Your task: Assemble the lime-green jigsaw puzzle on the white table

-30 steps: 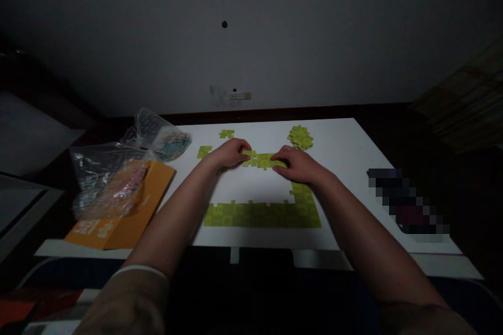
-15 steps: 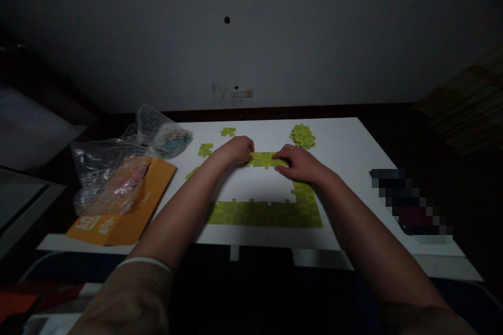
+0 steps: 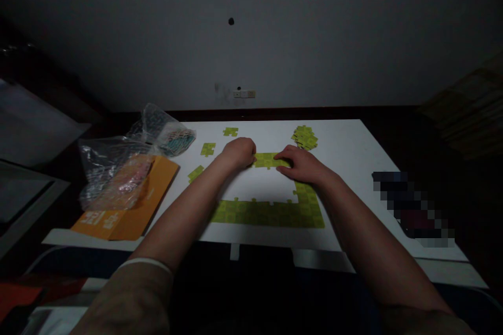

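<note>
Where the two hands work, the head view shows the far row of green puzzle pieces [image 3: 265, 160] lying flat on the white desk [image 3: 341, 152], beyond the near row [image 3: 267, 213]. The left hand [image 3: 241, 152] has its fingers curled down at the far row's left end; whether they pinch a piece is hidden. The right hand [image 3: 297, 164] has thumb and forefinger parted, the forefinger resting on the row, the thumb by its near edge. The pieces look thin, light and fairly stiff, probably card; forced tabs could bend, and a joined row may buckle if lifted. The loose pieces [image 3: 208, 149] are best pinched by opposite edges, clear of the tabs; the overlapping pile [image 3: 305, 137] beyond the right hand may slide apart if pushed.
</note>
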Tool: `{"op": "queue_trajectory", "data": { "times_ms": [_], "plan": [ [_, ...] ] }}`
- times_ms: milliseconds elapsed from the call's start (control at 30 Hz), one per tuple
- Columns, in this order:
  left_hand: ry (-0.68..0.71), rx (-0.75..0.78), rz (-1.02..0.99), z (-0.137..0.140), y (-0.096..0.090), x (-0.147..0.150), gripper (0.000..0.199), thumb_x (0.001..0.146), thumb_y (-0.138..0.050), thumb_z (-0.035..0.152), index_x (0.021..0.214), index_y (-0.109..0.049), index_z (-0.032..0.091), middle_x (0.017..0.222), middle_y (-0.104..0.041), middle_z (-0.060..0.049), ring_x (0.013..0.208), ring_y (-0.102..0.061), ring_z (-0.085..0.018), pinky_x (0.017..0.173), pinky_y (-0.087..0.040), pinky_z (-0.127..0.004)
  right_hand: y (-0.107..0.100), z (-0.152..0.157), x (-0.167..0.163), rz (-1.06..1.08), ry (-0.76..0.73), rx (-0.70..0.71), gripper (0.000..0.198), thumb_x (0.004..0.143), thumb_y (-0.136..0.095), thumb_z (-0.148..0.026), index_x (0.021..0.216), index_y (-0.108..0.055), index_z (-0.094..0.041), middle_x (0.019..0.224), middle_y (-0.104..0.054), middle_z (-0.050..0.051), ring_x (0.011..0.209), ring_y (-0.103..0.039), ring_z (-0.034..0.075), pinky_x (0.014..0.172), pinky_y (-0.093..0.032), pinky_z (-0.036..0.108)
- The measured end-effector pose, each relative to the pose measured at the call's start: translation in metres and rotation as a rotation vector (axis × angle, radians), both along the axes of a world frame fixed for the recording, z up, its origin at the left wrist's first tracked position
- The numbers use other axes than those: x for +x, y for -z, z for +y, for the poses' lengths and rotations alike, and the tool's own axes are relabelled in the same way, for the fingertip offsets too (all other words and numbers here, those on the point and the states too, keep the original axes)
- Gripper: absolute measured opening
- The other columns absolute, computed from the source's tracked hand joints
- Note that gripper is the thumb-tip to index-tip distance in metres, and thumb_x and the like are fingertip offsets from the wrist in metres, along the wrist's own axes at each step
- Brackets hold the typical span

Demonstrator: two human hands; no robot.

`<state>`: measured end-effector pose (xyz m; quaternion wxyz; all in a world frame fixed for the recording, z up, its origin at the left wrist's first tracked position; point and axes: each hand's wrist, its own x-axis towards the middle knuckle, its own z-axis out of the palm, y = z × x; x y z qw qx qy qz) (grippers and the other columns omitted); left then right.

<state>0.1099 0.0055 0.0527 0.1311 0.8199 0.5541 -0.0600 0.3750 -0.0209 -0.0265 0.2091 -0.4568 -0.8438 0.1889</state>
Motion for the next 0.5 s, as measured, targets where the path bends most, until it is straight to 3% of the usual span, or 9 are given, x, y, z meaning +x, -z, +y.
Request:
{"op": "queue_trajectory", "data": {
  "times_ms": [100, 167, 233, 333, 500],
  "plan": [
    [0.054, 0.128, -0.019, -0.032, 0.016, -0.002, 0.036, 0.111, -0.062, 0.041, 0.127, -0.086, 0.019, 0.136, -0.077, -0.021, 0.127, -0.071, -0.039, 0.103, -0.059, -0.049, 0.000, 0.000, 0.000, 0.009, -0.011, 0.005, 0.035, 0.098, -0.078, -0.040, 0.130, -0.084, -0.029, 0.120, -0.076, 0.013, 0.108, -0.074, 0.034, 0.100, -0.059, 0.051],
    [0.149, 0.212, -0.036, -0.051, 0.028, -0.007, 0.046, 0.112, -0.060, 0.044, 0.151, -0.074, 0.022, 0.150, -0.071, -0.019, 0.136, -0.065, -0.039, 0.110, -0.057, -0.051, 0.000, 0.000, 0.001, 0.019, -0.019, 0.009, 0.033, 0.099, -0.077, -0.040, 0.130, -0.085, -0.029, 0.119, -0.076, 0.013, 0.109, -0.074, 0.034, 0.101, -0.059, 0.052],
    [0.193, 0.237, -0.055, -0.061, 0.037, -0.019, 0.050, 0.116, -0.053, 0.043, 0.160, -0.066, 0.025, 0.166, -0.063, -0.015, 0.145, -0.060, -0.037, 0.121, -0.051, -0.053, 0.001, 0.000, 0.001, 0.028, -0.017, 0.007, 0.032, 0.099, -0.077, -0.040, 0.128, -0.085, -0.030, 0.119, -0.077, 0.013, 0.109, -0.074, 0.034, 0.102, -0.060, 0.052],
    [0.100, 0.249, -0.066, -0.053, 0.040, -0.050, 0.050, 0.116, -0.049, 0.041, 0.160, -0.064, 0.023, 0.171, -0.059, -0.015, 0.152, -0.056, -0.036, 0.128, -0.044, -0.051, 0.001, 0.000, 0.002, 0.027, -0.008, 0.003, 0.031, 0.099, -0.077, -0.041, 0.126, -0.086, -0.030, 0.118, -0.077, 0.013, 0.108, -0.075, 0.034, 0.100, -0.060, 0.051],
    [-0.134, 0.249, 0.006, -0.003, 0.033, -0.100, 0.075, 0.106, -0.063, 0.058, 0.161, -0.056, 0.008, 0.172, -0.052, -0.028, 0.155, -0.052, -0.045, 0.129, -0.042, -0.052, 0.004, 0.003, 0.004, 0.022, -0.022, 0.006, 0.032, 0.099, -0.076, -0.042, 0.125, -0.085, -0.025, 0.117, -0.078, 0.015, 0.103, -0.075, 0.034, 0.094, -0.061, 0.051]
  ]
}}
